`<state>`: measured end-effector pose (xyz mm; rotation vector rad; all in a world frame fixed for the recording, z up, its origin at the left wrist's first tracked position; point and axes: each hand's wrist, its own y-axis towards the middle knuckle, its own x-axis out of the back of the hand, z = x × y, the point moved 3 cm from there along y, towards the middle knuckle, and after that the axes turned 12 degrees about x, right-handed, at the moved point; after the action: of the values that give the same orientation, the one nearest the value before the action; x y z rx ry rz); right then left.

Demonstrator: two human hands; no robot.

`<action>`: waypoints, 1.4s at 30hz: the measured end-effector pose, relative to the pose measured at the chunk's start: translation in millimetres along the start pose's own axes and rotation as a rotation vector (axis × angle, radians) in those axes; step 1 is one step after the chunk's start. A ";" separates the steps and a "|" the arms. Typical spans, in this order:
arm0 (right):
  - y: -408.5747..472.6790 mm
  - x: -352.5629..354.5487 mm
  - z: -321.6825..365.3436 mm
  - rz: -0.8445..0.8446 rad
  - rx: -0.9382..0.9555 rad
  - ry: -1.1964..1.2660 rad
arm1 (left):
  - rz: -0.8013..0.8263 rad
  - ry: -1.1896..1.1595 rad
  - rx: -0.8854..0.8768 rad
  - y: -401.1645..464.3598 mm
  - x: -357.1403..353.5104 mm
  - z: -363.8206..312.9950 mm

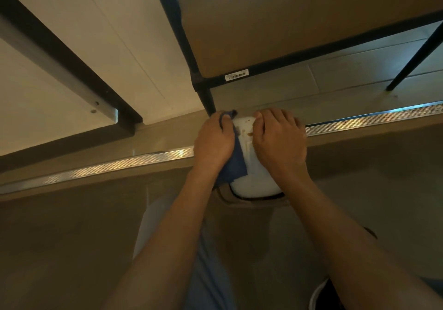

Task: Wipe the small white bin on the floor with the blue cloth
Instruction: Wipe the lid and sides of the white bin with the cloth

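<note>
Here our left hand (214, 142) pinches the blue cloth (233, 166) on the small white bin (254, 180) while our right hand (279, 142) curls round its side, so a hard swipe could smear the brown stains (247, 133) (or tip the bin).

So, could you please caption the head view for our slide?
Left hand presses the blue cloth to the stained white bin; right hand steadies it.
</note>
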<state>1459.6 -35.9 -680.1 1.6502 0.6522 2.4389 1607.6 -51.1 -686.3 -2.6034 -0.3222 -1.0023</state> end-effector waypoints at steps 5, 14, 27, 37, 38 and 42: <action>2.9 -0.4 -3.5 0.045 0.013 0.024 | -0.093 0.066 -0.305 -52.5 -11.2 20.9; 3.0 -1.4 -5.8 0.034 0.015 0.022 | -0.005 -0.013 -0.115 -7.4 -2.9 4.2; 3.8 -2.3 -6.3 0.048 0.029 0.029 | -0.066 -0.037 -0.263 -42.6 -2.8 22.3; 4.6 -2.6 -7.5 0.034 0.019 0.040 | -0.210 0.153 -0.316 -83.7 -24.8 36.8; 4.6 -2.6 -7.2 0.037 0.022 0.046 | -0.188 0.098 -0.310 -85.3 -23.5 42.2; 4.2 -2.9 -6.3 0.027 0.011 0.048 | -0.091 -0.061 -0.197 -41.0 -7.0 20.2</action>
<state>1455.6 -42.4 -682.7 1.6191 0.6548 2.5059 1601.5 -6.3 -696.0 -2.8239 -0.3780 -1.0341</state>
